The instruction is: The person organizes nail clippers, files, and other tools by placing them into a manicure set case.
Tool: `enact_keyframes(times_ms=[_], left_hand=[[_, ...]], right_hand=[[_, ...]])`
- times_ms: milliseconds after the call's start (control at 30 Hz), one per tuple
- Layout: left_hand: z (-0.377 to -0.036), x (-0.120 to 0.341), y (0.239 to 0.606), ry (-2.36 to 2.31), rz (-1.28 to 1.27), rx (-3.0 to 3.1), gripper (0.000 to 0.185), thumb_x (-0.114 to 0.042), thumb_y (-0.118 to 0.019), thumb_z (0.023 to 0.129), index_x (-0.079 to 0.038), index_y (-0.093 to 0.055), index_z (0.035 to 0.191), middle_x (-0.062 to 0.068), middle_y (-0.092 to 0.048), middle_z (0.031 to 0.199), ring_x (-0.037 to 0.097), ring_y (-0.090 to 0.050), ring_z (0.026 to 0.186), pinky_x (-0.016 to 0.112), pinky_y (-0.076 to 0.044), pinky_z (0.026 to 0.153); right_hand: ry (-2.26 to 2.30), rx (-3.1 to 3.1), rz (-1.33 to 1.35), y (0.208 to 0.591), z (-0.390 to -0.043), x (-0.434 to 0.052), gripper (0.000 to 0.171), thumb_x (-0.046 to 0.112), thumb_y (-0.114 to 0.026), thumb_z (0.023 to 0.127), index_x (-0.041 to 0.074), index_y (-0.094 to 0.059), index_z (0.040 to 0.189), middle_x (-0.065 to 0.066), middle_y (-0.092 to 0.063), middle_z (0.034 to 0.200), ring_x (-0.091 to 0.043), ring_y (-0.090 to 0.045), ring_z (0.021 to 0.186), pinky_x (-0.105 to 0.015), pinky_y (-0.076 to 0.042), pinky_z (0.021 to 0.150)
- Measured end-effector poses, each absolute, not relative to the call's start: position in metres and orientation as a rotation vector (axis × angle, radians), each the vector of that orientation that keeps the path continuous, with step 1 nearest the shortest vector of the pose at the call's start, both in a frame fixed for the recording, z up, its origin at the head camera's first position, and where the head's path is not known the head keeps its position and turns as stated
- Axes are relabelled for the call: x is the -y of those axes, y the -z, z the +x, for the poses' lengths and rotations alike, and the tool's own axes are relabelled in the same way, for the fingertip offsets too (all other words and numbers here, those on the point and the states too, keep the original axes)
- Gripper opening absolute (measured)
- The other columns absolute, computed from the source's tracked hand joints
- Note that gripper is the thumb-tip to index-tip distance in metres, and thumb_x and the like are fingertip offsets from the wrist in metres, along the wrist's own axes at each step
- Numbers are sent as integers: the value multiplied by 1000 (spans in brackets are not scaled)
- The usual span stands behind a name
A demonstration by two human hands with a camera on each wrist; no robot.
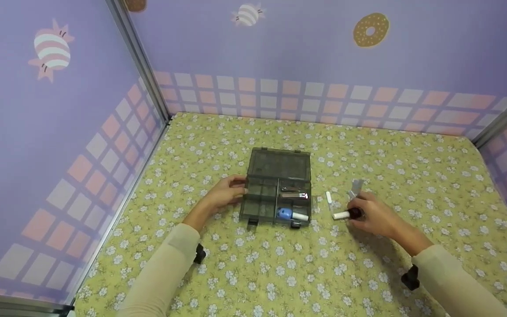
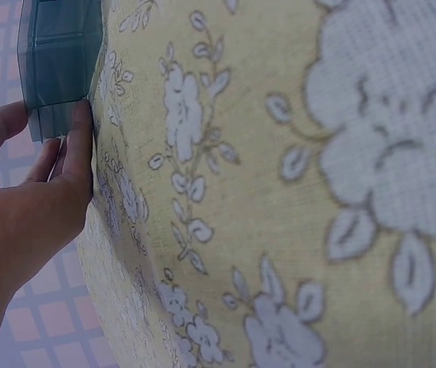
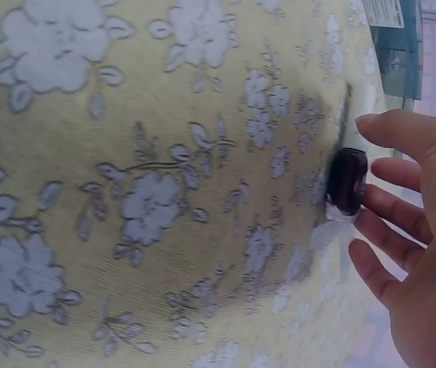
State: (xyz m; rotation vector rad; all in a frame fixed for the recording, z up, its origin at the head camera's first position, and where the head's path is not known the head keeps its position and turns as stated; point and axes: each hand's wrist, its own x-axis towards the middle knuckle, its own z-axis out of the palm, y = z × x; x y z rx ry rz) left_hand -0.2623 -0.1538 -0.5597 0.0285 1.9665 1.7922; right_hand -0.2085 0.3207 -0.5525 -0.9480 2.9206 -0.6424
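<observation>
**Risk notes: small bottle and open organizer box**

Purple walls printed with sweets and a pastel grid enclose a table under a yellow floral cloth (image 1: 368, 264).

Left hand (image 1: 225, 193): fingers straight, resting against the left side wall of the smoky-grey organizer box (image 1: 277, 193); nothing curled round it. The left wrist view shows fingertips (image 2: 76, 126) flat on the box wall. Box lid lies open toward the far wall. In the right-hand compartments: a metal nail clipper (image 1: 295, 193) and a blue-and-white item (image 1: 292, 215). Left compartments look empty.

Right hand (image 1: 374, 215): fingers loosely extended around a small dark bottle with a white cap (image 1: 346, 215), which lies on its side on the cloth, just right of the box. The right wrist view shows fingers (image 3: 390, 211) close to the bottle (image 3: 348, 180), at most touching; no closed grasp visible. A short white stick (image 1: 328, 198) and a clear wrapper (image 1: 356, 187) lie just beyond the hand.

Judged risks:
- Bottle is round and on its side, so a glancing fingertip could roll it away, or into the white stick.
- Cloth may bunch under a sliding grasp.
- Left hand only leans on the box; a bump from the right could shift it or jostle its contents.
- Wrapper is light; hand motion could flick it off.
</observation>
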Motion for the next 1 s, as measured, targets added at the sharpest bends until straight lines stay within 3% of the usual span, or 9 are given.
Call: enact_keyframes(times_ms=[300,600,833,1000], left_hand=[[-264,152,562,-1799,38,-1959,58,-8,-64,106,-3,-43,160,16,-46,160,32,-53,141,46,-51,111],[-263,152,559,-1782,51,-1981,58,-9,-64,107,-4,-42,160,16,-45,161,32,-52,142,46,-50,113],[-264,153,561,-1791,44,-1975,57,-9,-64,106,-5,-43,159,16,-45,160,32,-53,140,47,-50,112],[-263,153,563,-1797,48,-1976,57,-8,-63,107,-5,-43,160,16,-45,161,32,-53,140,47,-50,112]], right_hand=[[686,-2943,-912,562,-206,-320,26,3,-83,90,7,-74,114,-8,-64,110,-30,-60,102,-52,-54,82],[755,-2898,-810,561,-212,-312,18,8,-82,93,10,-74,109,-2,-63,101,-17,-55,87,-40,-49,72],[937,-2820,-768,552,-217,-291,18,8,-80,95,9,-74,111,-4,-65,101,-19,-66,90,-40,-62,77],[967,-2807,-821,541,-222,-264,18,8,-81,94,9,-75,110,-3,-65,100,-19,-66,89,-39,-64,79]])
